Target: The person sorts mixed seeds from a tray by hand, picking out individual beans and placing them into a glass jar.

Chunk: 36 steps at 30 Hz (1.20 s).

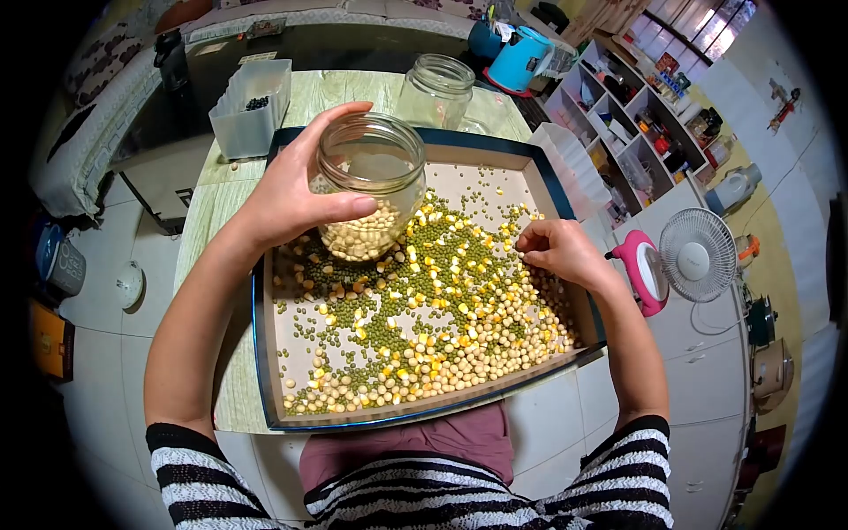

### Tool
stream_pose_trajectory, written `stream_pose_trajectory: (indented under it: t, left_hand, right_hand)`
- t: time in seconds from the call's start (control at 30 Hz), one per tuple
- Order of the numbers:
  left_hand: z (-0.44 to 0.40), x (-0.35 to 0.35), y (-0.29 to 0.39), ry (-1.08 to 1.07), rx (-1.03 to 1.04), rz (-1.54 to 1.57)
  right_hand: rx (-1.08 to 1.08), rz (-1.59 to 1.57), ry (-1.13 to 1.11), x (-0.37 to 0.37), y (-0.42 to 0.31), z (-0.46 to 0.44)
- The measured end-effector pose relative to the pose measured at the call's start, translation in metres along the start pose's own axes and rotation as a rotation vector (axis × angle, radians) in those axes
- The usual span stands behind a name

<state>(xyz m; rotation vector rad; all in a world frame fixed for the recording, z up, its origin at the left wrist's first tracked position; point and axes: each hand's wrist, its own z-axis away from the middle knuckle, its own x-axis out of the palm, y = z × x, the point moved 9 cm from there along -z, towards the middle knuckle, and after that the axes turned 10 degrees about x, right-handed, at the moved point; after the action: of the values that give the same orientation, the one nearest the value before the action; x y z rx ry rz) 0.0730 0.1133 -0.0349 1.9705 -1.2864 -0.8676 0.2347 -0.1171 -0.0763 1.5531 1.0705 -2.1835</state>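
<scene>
My left hand (296, 181) is wrapped round a glass jar (375, 168) partly filled with pale soybeans (362, 231), held over the upper left of a shallow box (541, 181). Spread across the box are green mung beans (380, 331), yellow and white corn kernels (473, 334) and more soybeans, which lie thickest along the near and right sides. At the box's right side my right hand (561, 252) has its fingers pinched together just above the beans; whatever is between the fingertips is too small to make out.
Behind the box stands another glass jar (435, 93). A translucent container (252, 115) with dark beans is at the back left, and another white container (570, 168) at the right. Farther back are a blue kettle (521, 57), a fan (698, 256) and shelves (632, 132).
</scene>
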Motion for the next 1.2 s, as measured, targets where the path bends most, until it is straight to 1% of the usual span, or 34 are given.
stream_pose_trajectory:
  t: [0.3,0.47,0.53,0.8,0.87,0.9,0.97,1.0,1.07,1.2]
  left_hand:
    - [0.0,-0.001,0.001,0.005,0.005,-0.004]
    - [0.0,0.0,0.002,0.009,-0.002,0.007]
    - [0.0,0.0,-0.003,0.002,-0.073,-0.06]
    - [0.001,0.001,-0.003,-0.001,-0.072,-0.038]
    - [0.0,0.001,-0.002,0.006,-0.065,-0.04]
    - [0.0,0.001,-0.002,0.004,-0.066,-0.042]
    - [0.001,0.0,-0.003,0.0,-0.069,-0.043]
    - [0.0,0.001,-0.001,-0.007,-0.037,-0.014]
    - [0.0,0.002,0.003,-0.016,-0.005,0.016]
    - [0.0,0.001,0.001,-0.021,-0.013,0.003]
  right_hand:
    - [0.016,0.066,-0.01,0.003,-0.004,-0.004]
    - [-0.041,0.114,-0.042,0.005,-0.01,-0.002]
    - [-0.053,0.131,-0.048,0.005,-0.011,-0.001]
    - [-0.036,0.208,-0.053,0.004,-0.008,0.0]
    - [-0.035,0.166,0.0,-0.001,-0.007,-0.002]
    - [-0.038,0.168,0.0,-0.003,-0.009,-0.003]
    - [-0.002,0.055,0.007,-0.008,-0.012,-0.008]
    - [-0.002,0.054,0.007,-0.01,-0.015,-0.01]
    - [-0.035,-0.129,0.025,-0.02,-0.028,-0.014]
    - [-0.215,-0.395,0.086,-0.048,-0.089,-0.014]
